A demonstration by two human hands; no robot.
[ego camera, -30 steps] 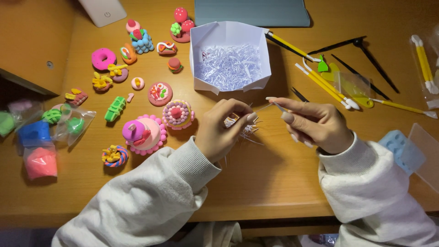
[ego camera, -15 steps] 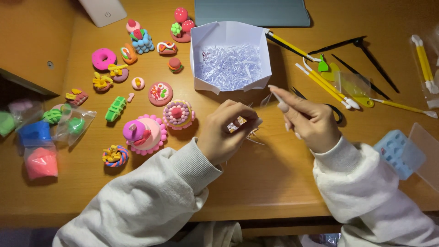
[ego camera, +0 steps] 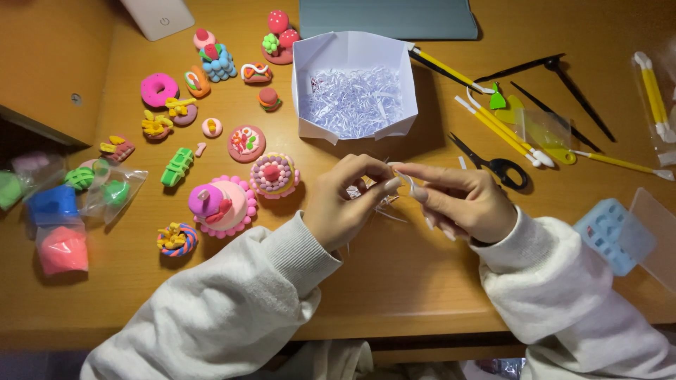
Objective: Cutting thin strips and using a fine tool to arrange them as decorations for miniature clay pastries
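Left hand [ego camera: 345, 207] and right hand [ego camera: 461, 200] both pinch a small clear plastic wrapper [ego camera: 384, 197] between narrow fingertips, just in front of the white paper box [ego camera: 352, 53] of shredded filler. Black-handled scissors [ego camera: 493, 163] lie right of the box, pink clay cake [ego camera: 222, 204] to its front-left.

A table [ego camera: 394, 281] seen from above. Two hands meet at its middle, the left hand [ego camera: 345, 204] touching the right hand [ego camera: 461, 200] at the fingertips. Just behind them stands an open box [ego camera: 354, 84] with shredded strips [ego camera: 352, 98] inside. Left of the box and hands lie many small clay figures [ego camera: 225, 200]. Farther left, at the table's edge, lie bags of clay [ego camera: 60, 211]. Right of the box lie scissors [ego camera: 493, 163] and modelling tools [ego camera: 507, 130]. A mould tray [ego camera: 605, 236] sits right of the right hand.
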